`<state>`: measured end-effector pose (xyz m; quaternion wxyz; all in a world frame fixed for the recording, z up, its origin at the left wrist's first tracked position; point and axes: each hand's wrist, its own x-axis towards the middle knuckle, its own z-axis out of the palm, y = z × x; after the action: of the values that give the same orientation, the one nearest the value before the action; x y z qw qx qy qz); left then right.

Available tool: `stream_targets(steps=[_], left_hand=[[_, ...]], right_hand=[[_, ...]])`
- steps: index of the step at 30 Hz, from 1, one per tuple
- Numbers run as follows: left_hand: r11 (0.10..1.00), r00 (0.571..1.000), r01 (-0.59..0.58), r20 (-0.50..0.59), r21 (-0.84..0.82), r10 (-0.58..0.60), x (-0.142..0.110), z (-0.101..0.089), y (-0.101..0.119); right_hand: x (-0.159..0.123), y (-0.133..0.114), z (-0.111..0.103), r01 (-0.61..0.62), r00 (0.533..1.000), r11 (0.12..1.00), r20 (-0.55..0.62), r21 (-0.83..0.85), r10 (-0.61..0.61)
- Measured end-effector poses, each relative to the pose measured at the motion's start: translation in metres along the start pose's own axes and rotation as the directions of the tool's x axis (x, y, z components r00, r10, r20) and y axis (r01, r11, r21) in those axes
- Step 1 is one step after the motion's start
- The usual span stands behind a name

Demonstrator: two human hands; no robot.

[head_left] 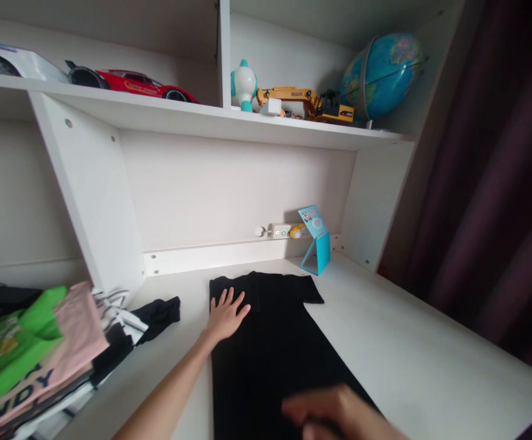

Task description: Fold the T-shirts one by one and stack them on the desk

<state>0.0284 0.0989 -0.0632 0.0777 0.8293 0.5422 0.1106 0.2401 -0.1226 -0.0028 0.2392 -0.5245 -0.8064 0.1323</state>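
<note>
A black T-shirt (284,354) lies spread on the white desk, its left side folded in over the body and one short sleeve pointing right. My left hand (226,316) rests flat on its upper left part with fingers spread. Low in the view, my right hand (334,408) is over the lower part of the shirt. Motion smears its fingers, which look bent; whether they touch or pinch the cloth cannot be made out. The shirt's lower end runs out of the frame.
To the left sits a pile of clothes (41,360), with a dark crumpled garment (159,315) beside it. A blue folded card stand (319,250) and a power strip (283,231) are at the back. Overhead, a shelf (178,113) bears toy vehicles and a globe (380,76). A dark curtain (485,201) hangs right.
</note>
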Motion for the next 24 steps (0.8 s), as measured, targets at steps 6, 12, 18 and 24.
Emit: stream_targets(steps=[6, 12, 18, 24], left_hand=[[1.000, 1.000, 0.003, -0.020, 0.029, -0.002, 0.000, 0.000, 0.002], [0.998, 0.998, -0.006, -0.062, 0.064, 0.010, 0.000, 0.003, 0.001], [0.992, 0.991, 0.004, -0.130, -0.129, -0.021, 0.001, 0.002, -0.002], [0.863, 0.951, 0.101, -0.208, -0.494, -0.231, 0.004, -0.005, -0.006]], right_hand=[[0.101, 0.128, -0.044, -0.697, 0.717, 0.700, -0.181, -0.156, 0.673], [0.138, 0.171, -0.017, -0.831, 0.556, 0.549, -0.142, -0.086, 0.819], [0.154, 0.175, -0.017, -0.844, 0.536, 0.534, -0.087, -0.050, 0.840], [0.192, 0.123, -0.025, -0.719, 0.690, 0.689, -0.207, -0.090, 0.693]])
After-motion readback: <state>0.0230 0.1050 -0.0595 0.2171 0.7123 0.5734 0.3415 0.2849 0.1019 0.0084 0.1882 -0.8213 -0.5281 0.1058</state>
